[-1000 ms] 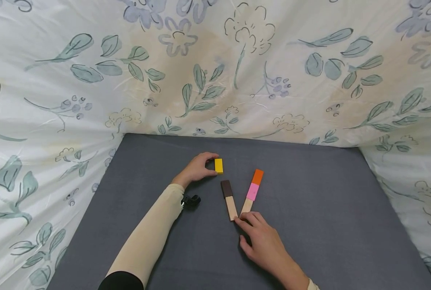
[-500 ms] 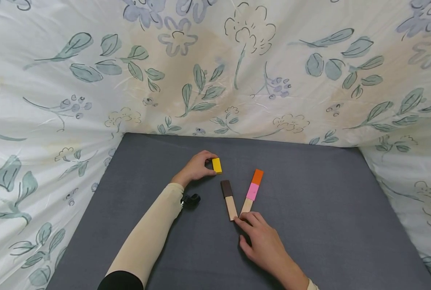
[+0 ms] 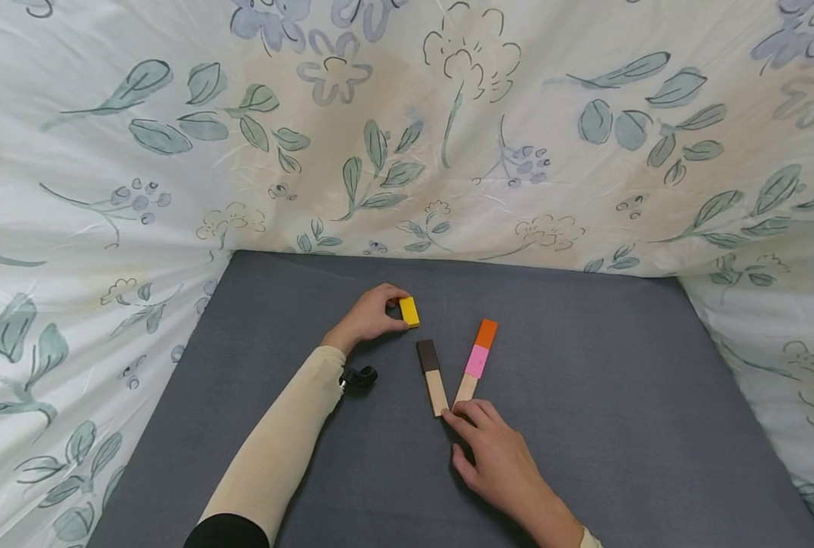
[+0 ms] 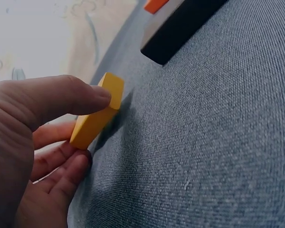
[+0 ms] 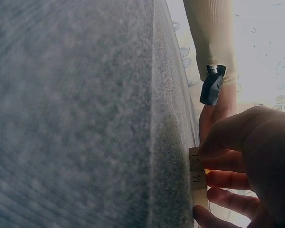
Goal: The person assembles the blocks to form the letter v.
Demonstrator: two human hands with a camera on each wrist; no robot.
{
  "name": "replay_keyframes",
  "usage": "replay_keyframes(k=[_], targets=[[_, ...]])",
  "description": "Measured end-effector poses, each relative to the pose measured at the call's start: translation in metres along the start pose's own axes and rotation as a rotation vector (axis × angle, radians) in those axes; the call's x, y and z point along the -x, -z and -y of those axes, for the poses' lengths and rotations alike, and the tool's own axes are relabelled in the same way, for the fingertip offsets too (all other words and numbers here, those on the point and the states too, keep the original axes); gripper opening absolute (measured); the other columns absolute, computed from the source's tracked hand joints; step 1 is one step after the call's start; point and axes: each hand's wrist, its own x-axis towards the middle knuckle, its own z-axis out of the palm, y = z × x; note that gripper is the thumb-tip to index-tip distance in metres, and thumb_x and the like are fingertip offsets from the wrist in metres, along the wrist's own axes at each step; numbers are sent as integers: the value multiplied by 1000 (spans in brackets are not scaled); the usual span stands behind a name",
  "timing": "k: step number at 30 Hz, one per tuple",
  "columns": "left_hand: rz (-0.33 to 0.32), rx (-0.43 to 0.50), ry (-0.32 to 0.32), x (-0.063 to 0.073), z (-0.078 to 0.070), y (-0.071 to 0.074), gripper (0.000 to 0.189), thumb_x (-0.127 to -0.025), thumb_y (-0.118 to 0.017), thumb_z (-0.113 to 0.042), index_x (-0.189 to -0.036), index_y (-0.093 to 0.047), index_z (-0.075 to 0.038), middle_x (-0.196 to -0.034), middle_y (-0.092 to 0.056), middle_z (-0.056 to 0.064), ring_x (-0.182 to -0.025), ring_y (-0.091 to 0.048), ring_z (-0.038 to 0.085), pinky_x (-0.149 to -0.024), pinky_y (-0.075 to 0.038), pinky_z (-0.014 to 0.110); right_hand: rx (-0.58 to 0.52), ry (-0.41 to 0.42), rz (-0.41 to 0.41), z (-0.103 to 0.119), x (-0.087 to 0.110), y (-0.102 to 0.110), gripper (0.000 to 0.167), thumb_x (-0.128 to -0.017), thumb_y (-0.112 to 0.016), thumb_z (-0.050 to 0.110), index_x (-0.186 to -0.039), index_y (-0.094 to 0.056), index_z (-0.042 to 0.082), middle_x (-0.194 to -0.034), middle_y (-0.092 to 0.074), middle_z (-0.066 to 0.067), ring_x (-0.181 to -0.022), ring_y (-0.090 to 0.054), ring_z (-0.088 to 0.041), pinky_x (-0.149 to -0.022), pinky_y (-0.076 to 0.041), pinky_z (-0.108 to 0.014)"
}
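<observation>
My left hand [image 3: 368, 316] pinches a small yellow block [image 3: 410, 313] between thumb and fingers near the back of the grey cloth. In the left wrist view the thumb presses one end of this yellow block [image 4: 96, 124], with fingers at the other. Two rows of blocks form a V nearby. A dark brown block [image 3: 428, 356] and a light wood block [image 3: 437, 393] make the left row. In the right row lie an orange block [image 3: 486, 333], a pink block [image 3: 477, 361] and another light wood block [image 3: 466, 388]. Fingertips of my right hand [image 3: 499, 457] touch the V's near end.
Grey cloth [image 3: 619, 426] covers the table. A floral curtain [image 3: 393, 152] hangs along the back and both sides. A black camera mount [image 3: 360, 378] sits at the left wrist. Printed numbers show on a wooden block [image 5: 196, 178] in the right wrist view.
The yellow block has shifted slightly left and turned a little, its top leaning left, with my left hand. My right hand and the V of blocks have stayed in place.
</observation>
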Motion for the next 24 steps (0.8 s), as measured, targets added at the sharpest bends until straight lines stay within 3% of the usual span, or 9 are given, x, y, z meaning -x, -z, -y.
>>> replay_keyframes(k=[24], targets=[[30, 33, 3, 10, -11, 2, 59, -92, -91, -20, -144, -68, -6, -138, -64, 11, -120, -61, 27, -107, -50, 43, 7, -6, -11, 9, 2, -1, 49, -83, -85, 11, -131, -80, 13, -124, -65, 2, -120, -57, -19, -79, -62, -41]])
